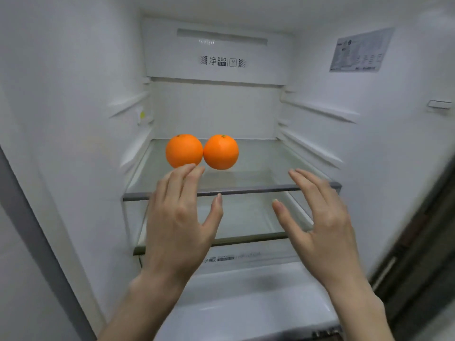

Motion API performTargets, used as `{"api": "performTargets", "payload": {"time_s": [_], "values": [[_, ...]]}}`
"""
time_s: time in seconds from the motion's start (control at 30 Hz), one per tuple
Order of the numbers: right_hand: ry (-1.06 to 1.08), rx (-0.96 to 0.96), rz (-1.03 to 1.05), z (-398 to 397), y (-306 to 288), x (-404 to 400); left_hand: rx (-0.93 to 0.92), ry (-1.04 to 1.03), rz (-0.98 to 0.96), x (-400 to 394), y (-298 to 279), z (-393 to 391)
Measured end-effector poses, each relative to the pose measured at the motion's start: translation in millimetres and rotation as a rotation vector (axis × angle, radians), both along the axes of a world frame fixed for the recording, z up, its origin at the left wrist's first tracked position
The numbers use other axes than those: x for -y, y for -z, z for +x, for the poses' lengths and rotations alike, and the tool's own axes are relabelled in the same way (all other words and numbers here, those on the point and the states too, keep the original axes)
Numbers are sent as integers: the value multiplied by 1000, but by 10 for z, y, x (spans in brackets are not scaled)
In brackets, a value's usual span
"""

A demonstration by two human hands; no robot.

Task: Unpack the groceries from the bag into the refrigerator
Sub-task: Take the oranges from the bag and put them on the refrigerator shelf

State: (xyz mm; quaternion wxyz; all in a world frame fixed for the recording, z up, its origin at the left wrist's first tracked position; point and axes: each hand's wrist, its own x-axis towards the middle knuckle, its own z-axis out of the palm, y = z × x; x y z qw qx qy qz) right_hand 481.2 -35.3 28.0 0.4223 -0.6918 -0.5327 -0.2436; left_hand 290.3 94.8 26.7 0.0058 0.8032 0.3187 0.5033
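Closest to me, my left hand [176, 217] and my right hand [322, 217] hover in front of the open white refrigerator [73, 94], both released, fingers spread and holding nothing; the left fingertips [189, 168] reach just under the nearer fruit, and I cannot tell whether they touch it; the right hand hangs apart over the shelf's front edge. Just beyond them the clear glass upper shelf with its grey front trim [258, 189] carries the two round orange-coloured oranges [202, 151], side by side and touching, left of the shelf's middle; a second glass shelf [246, 238] lies below, and under that a white drawer lid [246, 303]. The grocery bag is out of sight. I judge the risk is rolling: the glass looks slick and flat with no raised lip that I can see, so a knock from my left fingers could send one orange forward, and its neighbour with it. Further in, the rear wall carries a printed white vent panel [219, 61]; a paper label [359, 51] sticks to the right wall; ribbed shelf guides run down both sides.
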Motion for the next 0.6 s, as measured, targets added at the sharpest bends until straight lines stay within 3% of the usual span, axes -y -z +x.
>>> {"api": "performTargets", "payload": {"time_s": [0.27, 0.6], "values": [[233, 149, -95, -226, 302, 1068, -89, 161, 4, 846, 315, 59], [410, 106, -93, -821, 590, 2352, -223, 401, 3, 2062, 565, -111]]}}
